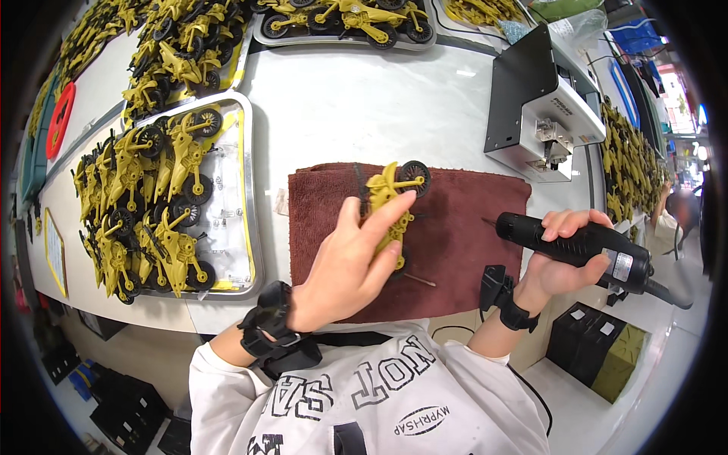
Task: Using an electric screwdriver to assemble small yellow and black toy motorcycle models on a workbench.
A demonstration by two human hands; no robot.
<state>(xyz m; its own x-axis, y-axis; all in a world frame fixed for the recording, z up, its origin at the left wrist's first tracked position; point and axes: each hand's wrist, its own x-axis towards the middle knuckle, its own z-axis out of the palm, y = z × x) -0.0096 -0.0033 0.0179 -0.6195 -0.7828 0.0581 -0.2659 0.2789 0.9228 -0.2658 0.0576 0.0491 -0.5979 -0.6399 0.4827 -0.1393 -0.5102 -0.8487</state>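
Note:
A yellow toy motorcycle (387, 185) with black wheels lies on a folded brown cloth (470, 250). My left hand (353, 254) reaches over it, holding it down with fingers and thumb and hiding its middle. In my right hand (565, 262) is a black electric screwdriver (561, 241), held level with its thin bit pointing left over the cloth's right side. The bit is apart from the motorcycle. Near the motorcycle's lower wheel lies a thin rod (420, 280) on the cloth.
At the left a metal tray (241, 197) holds several assembled yellow motorcycles, with more trays of them (341, 19) behind. A black and white boxy machine (531, 106) stands at the back right. Black boxes (595, 341) sit below at the right. Another person (667, 220) is far right.

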